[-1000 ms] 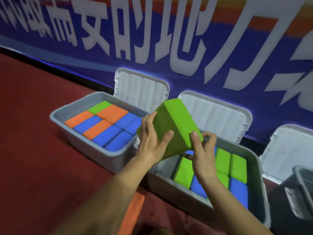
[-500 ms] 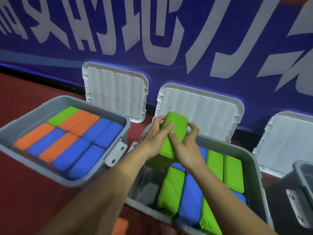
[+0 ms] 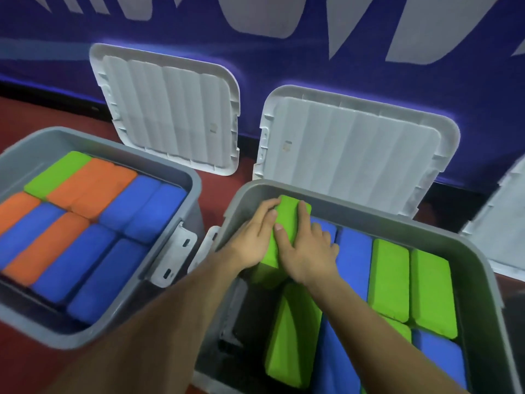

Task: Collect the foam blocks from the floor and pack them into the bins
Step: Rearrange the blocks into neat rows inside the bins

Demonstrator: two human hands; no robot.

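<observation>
Both my hands hold a green foam block [image 3: 287, 220] standing on edge in the back left corner of the right grey bin [image 3: 397, 226]. My left hand [image 3: 250, 243] grips its left side with the thumb on top. From the right, my right hand [image 3: 308, 253] pinches it between index finger and thumb, the other fingers spread over a blue block [image 3: 353, 260]. More green blocks [image 3: 389, 280] and blue ones fill this bin. A gap shows at its front left [image 3: 235, 322].
The left grey bin [image 3: 196, 189] is packed with orange, blue and green blocks. Two grey lids [image 3: 170, 109] [image 3: 355, 149] lean on the blue banner wall behind the bins, and part of a third lid [image 3: 505, 228] shows at the right edge. Red floor [image 3: 28, 115] lies around.
The green block has gone from high above the bins down into the right bin's back left corner, turned on edge. My view has moved closer over the bins.
</observation>
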